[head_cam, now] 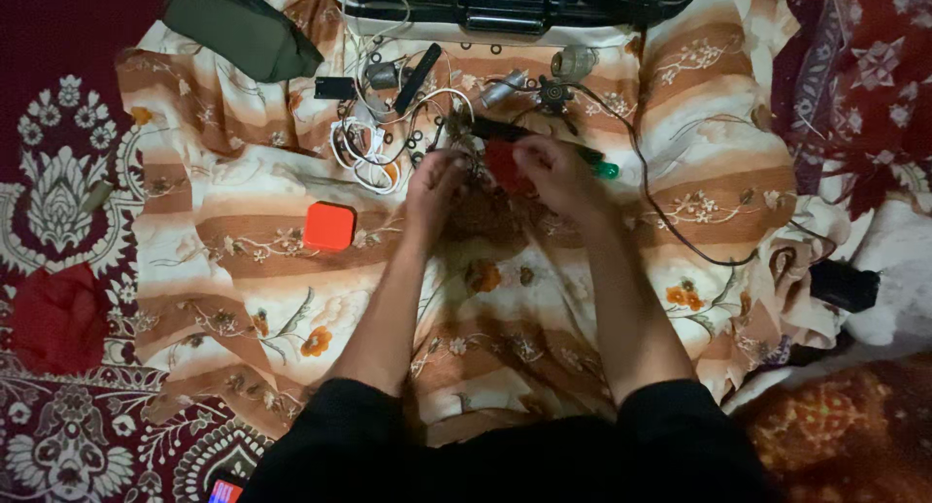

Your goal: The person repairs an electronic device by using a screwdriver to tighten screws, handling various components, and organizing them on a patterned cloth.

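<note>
Head view: I see both hands working mid-cloth, close together but not touching. Left hand has fingers curled down on a small dark tangled part; can't tell whether it's actually pinched. Right hand is closed on a small red object, which sits between the two hands, just beyond the fingertips. Blur makes it too soft to name further.

Everything lies on a floral striped cloth in cream and tan.
- Orange square box: left of the left hand, apart from it, flat on the cloth.
- White cable: coiled, far-left of the hands, with small dark rings scattered around it.
- Black stick-shaped tool: lies tilted, beyond the cable.
- Green-tipped screwdriver: just right of the right hand, tip pointing right.
- Small motor: beyond the hands, with a thin black wire running right and near across the cloth.
- Black case: far edge, lid open.
- Olive pouch: far-left corner.
- Black block: off the cloth's right edge.
</note>
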